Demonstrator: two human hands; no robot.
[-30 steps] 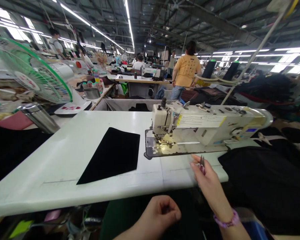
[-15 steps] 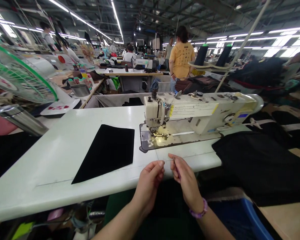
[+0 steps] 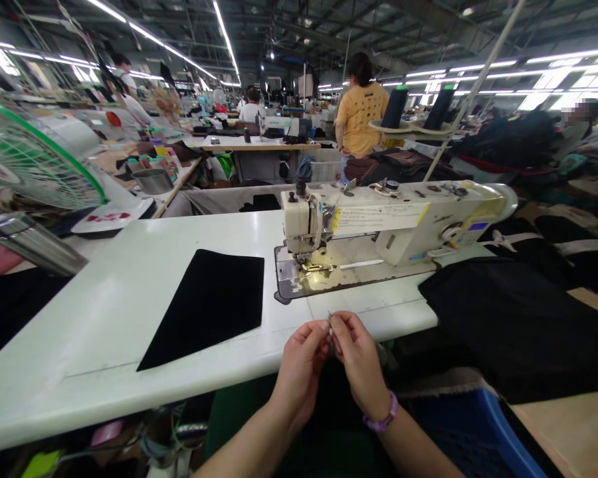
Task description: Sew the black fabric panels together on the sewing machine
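Observation:
My left hand (image 3: 303,355) and my right hand (image 3: 356,355) meet fingertip to fingertip just over the front edge of the white table (image 3: 104,299). Both are closed in a pinch. From between the right fingers a thin pointed tip (image 3: 329,315) sticks up; its kind is too small to tell. What the left fingers pinch, if anything, is hidden. Behind the hands stands a sewing machine (image 3: 398,222), its needle area lit. A black fabric piece (image 3: 209,305) lies flat to the left of the machine, touched by neither hand.
Stacked black fabric (image 3: 518,325) lies at right, above a blue basket (image 3: 503,431). A white stick-like thing (image 3: 361,264) rests on the machine bed. At left are a steel flask (image 3: 34,242) and a green-rimmed fan (image 3: 34,153). A person in yellow (image 3: 363,116) stands behind.
My right hand has moved left and turned, so its fingertips now meet those of my left hand. The thin dark thing seen in it before is now mostly hidden. The view has shifted slightly.

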